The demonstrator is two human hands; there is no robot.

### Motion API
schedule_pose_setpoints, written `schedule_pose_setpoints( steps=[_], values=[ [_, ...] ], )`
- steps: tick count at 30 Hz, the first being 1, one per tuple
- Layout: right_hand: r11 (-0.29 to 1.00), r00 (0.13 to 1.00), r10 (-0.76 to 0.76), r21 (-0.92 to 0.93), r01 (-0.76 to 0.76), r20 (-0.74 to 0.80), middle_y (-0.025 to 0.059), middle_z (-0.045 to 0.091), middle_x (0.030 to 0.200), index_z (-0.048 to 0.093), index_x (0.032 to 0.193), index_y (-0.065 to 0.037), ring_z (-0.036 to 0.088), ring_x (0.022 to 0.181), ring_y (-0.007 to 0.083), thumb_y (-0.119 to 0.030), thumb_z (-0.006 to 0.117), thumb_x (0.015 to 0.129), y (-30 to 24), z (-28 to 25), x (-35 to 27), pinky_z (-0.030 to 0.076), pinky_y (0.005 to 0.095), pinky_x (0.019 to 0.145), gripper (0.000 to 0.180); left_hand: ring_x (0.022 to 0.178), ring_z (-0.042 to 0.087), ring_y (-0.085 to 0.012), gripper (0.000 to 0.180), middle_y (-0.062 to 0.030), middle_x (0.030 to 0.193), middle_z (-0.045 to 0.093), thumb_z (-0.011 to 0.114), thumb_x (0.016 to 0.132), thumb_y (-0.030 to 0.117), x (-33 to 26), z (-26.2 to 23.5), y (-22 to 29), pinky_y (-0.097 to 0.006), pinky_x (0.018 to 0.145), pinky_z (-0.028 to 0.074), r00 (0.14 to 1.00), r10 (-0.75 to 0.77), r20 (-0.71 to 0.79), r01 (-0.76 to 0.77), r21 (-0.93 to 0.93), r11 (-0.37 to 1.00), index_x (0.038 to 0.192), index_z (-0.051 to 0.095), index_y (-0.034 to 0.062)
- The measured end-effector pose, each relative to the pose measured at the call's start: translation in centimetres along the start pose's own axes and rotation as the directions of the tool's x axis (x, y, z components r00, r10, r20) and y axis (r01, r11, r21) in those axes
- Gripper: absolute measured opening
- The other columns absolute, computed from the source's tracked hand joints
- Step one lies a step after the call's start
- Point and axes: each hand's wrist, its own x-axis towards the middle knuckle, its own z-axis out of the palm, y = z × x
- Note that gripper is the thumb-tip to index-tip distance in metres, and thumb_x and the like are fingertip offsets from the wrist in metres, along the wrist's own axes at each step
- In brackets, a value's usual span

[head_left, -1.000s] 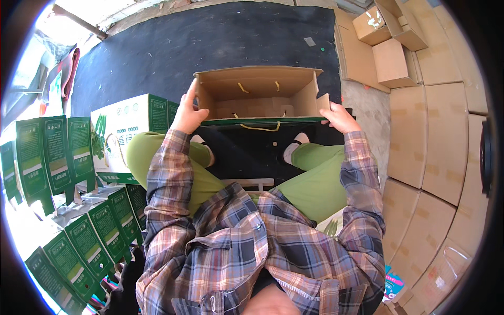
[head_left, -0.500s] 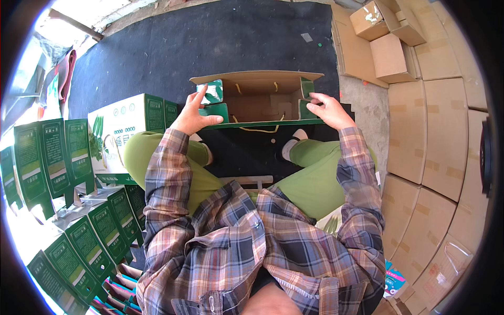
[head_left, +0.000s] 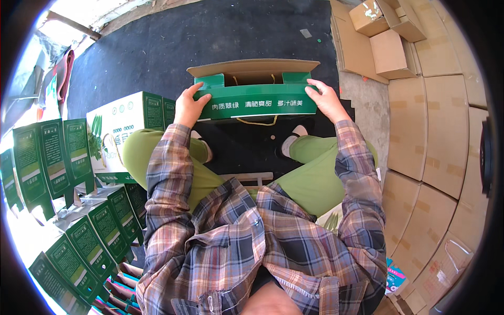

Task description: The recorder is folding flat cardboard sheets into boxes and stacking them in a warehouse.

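Observation:
A green cardboard gift carton with a brown inside (head_left: 253,67) stands upright on the dark mat in front of my feet. Its near long green flap (head_left: 257,94) is folded over, covering much of the opening, while the far flap still stands up. Small green end flaps (head_left: 211,81) lie inward at both ends. My left hand (head_left: 188,106) grips the near flap's left end, thumb on its front. At the right end, my right hand (head_left: 326,101) pinches the same flap between thumb and fingers. A yellow cord handle (head_left: 260,124) hangs on the near side.
Green and white cartons (head_left: 115,131) stand at the left, with several rows of green cartons (head_left: 100,226) nearer me. Stacked brown boxes (head_left: 407,126) line the right side. Open brown boxes (head_left: 391,52) sit at the far right. Black matting (head_left: 210,42) covers the floor ahead.
The near flap has swung up and over the opening, hiding most of the inside. Both hands have moved slightly away from me and onto the flap's ends.

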Motion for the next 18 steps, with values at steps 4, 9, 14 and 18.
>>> schedule_pose_setpoints(
  steps=[4, 9, 14, 18],
  values=[
    [0.735, 0.942, -0.332, -0.639, 0.227, -0.047, 0.0140, 0.044, 0.130, 0.056, 0.118, -0.011, 0.041, 0.118, 0.0324, -0.028, 0.073, 0.067, -0.5, 2.1, -1.7, 0.040, 0.0410, 0.094, 0.056, 0.101, 0.047, -0.0312, 0.039, -0.0112, 0.108, 0.052, 0.068, 0.070, 0.009, -1.4, 1.1, 1.5, -0.038, 0.088, 0.043, 0.981, 0.183, -0.068, -0.136, 0.432, 0.892, 0.108, 0.063, 0.0145],
    [0.573, 0.950, -0.301, -0.779, 0.254, 0.089, 0.0111, 0.042, 0.130, 0.042, 0.130, -0.013, 0.038, 0.121, 0.0301, -0.018, 0.082, 0.054, -2.1, 4.1, -3.1, 0.041, 0.0426, 0.092, 0.086, 0.109, 0.045, -0.0320, 0.047, -0.0108, 0.116, 0.050, 0.073, 0.066, 0.016, -2.4, 2.0, 2.7, -0.041, 0.087, 0.043, 0.957, 0.278, 0.079, -0.281, 0.477, 0.833, 0.111, 0.061, 0.0157],
    [0.528, 0.935, -0.347, -0.809, 0.258, 0.072, 0.0094, 0.047, 0.120, 0.044, 0.126, -0.011, 0.043, 0.114, 0.0297, -0.010, 0.080, 0.054, -2.0, 4.2, -2.8, 0.044, 0.0413, 0.087, 0.081, 0.114, 0.041, -0.0290, 0.076, -0.0074, 0.119, 0.046, 0.081, 0.055, 0.024, -3.8, 2.7, 4.6, -0.046, 0.086, 0.039, 0.938, 0.289, 0.191, -0.346, 0.561, 0.752, 0.124, 0.049, 0.0195],
    [0.534, 0.921, -0.378, -0.792, 0.297, 0.091, 0.0089, 0.049, 0.115, 0.045, 0.124, -0.011, 0.045, 0.111, 0.0298, -0.008, 0.079, 0.054, -1.4, 4.1, -2.5, 0.044, 0.0404, 0.086, 0.078, 0.111, 0.043, -0.0272, 0.077, -0.0063, 0.113, 0.047, 0.081, 0.054, 0.021, -3.8, 2.6, 5.0, -0.048, 0.086, 0.038, 0.944, 0.253, 0.210, -0.329, 0.605, 0.725, 0.124, 0.049, 0.0204]
  ],
)
